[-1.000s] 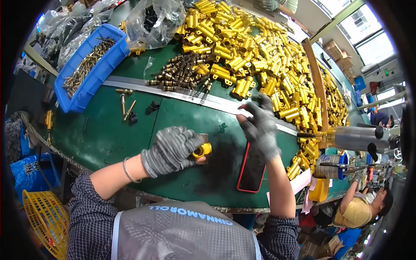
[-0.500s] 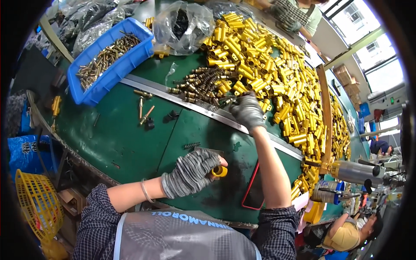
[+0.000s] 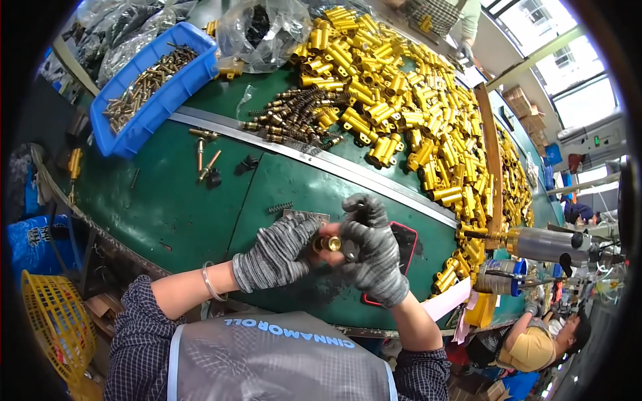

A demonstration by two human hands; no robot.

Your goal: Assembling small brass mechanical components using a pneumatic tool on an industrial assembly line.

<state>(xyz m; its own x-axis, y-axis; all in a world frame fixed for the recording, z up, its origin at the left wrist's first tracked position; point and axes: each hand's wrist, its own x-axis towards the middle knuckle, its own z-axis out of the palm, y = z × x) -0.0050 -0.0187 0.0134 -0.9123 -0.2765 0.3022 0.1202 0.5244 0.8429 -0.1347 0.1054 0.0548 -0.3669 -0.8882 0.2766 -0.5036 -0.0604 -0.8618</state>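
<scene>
My left hand (image 3: 279, 252), in a grey striped glove with bare fingertips, is closed around a small hollow yellow metal cylinder (image 3: 330, 243), its open end facing up. Right beside it, my right hand (image 3: 376, 250), gloved the same way, has its fingers bent in at that open end. A small dark metallic piece seems to be at its fingertips, too blurred to name. Just beyond the hands lies a coil spring (image 3: 280, 207) next to a flat metal plate (image 3: 306, 215). A red-edged phone (image 3: 405, 235) is partly hidden behind my right hand.
Past a metal strip (image 3: 321, 158) lie a large heap of yellow cylinders (image 3: 394, 100) and a pile of dark spring-fitted rods (image 3: 297, 117). A blue bin (image 3: 157, 100) of metal pins stands far left. A power driver (image 3: 545, 246) juts in from the right. Co-workers sit beyond.
My right hand has come back from the pile of spring-fitted rods to the cylinder in my left hand. The view has shifted slightly.
</scene>
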